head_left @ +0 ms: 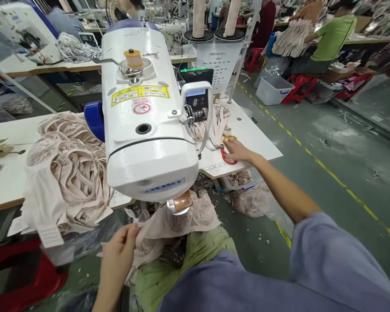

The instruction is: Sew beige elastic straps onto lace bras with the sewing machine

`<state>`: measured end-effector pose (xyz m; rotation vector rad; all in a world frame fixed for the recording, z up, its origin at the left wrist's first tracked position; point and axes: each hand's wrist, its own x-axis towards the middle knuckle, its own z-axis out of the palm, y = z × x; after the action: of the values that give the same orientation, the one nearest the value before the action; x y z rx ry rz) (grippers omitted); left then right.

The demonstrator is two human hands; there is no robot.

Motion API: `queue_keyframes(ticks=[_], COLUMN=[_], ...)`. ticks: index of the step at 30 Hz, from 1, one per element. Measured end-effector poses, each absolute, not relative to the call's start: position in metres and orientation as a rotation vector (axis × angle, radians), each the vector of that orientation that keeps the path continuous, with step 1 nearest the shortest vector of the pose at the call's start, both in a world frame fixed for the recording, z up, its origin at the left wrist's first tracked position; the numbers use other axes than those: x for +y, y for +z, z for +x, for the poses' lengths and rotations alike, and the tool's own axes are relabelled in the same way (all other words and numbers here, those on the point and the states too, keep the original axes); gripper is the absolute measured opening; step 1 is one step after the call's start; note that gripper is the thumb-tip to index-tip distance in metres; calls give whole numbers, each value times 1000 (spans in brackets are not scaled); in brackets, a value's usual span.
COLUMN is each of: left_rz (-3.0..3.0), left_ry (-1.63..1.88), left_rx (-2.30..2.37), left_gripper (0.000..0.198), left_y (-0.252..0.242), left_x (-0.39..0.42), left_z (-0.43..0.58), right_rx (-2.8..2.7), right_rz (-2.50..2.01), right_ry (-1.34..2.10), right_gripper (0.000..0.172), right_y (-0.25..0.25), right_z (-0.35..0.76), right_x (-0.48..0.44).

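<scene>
A beige lace bra (195,221) hangs from under the sewing machine head (152,169) and drapes over my lap. At its left end, my left hand (120,245) pinches the edge of the fabric between thumb and fingers. To the right of the machine, my right hand (238,151) is on a pair of scissors with red and yellow handles (228,158), its fingers closed at the handles. The scissors lie at the table's front edge, their blades pointing left toward a bundle of beige straps (218,123). The machine's needle area is hidden behind its head.
A large heap of beige bras (74,173) lies on the table left of the machine. Below on the right are a plastic bin (240,178) and bagged pieces (251,199). A red stool (22,273) stands lower left. Other people sit at work in the background.
</scene>
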<state>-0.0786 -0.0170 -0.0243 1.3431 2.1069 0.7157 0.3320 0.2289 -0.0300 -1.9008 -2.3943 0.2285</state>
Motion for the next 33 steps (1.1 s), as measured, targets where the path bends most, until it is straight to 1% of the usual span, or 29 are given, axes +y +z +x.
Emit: queue_keyframes(ticks=[2,4,6,8,11,13,14,17,20,22,25,28,31,33], left_rz=[1389,1389,1366,1333,1226,1122,1061,883,763,737,765,841,932,977], left_ry=[638,589,592,636,730,805,839,893,918,921,898,873,849,827], left_rx=[1967,1873,1819,1784,1719,1650,1608,1464,1358,1334,1311,1306,1349,1375], left_gripper=[51,55,57,55,49,45,45,47,49,49,47,42,31,24], left_y=[-30,-36,-39,-37,-30,-26,-25,-26,-26,-24,-23,-25,-28,-28], left_x=[-16,-14,-12,-10,-9,-9,-9,-7,-8,-9,-12,-14,-16,-16], left_z=[-73,-63,-52,-43,-32,-27,-25,-20,-16,-14,-12,-12,-13,-14], right_rx=[-2491,-2539,-2544,-2533,-2419,-2147,-2094,-2192,-2283,-2362,-2369,-2380,-2403,-2410], right_rz=[-1916,-1961,-2034,-2105,-2191,-2264,-2236,-2026,-1577,-1334,-1179,-1101,-1056,-1070], right_ry=[274,267,233,194,216,404,491,676,780,751,599,527,552,654], right_gripper=[56,48,41,38,40,48,51,44,32,30,27,27,27,28], right_y=[-27,-26,-24,-20,-9,-4,-3,-9,-21,-29,-38,-42,-44,-46], right_z=[335,334,331,329,332,336,337,329,297,268,233,215,210,211], right_x=[234,224,207,187,148,117,100,45,-5,-22,-22,-8,1,2])
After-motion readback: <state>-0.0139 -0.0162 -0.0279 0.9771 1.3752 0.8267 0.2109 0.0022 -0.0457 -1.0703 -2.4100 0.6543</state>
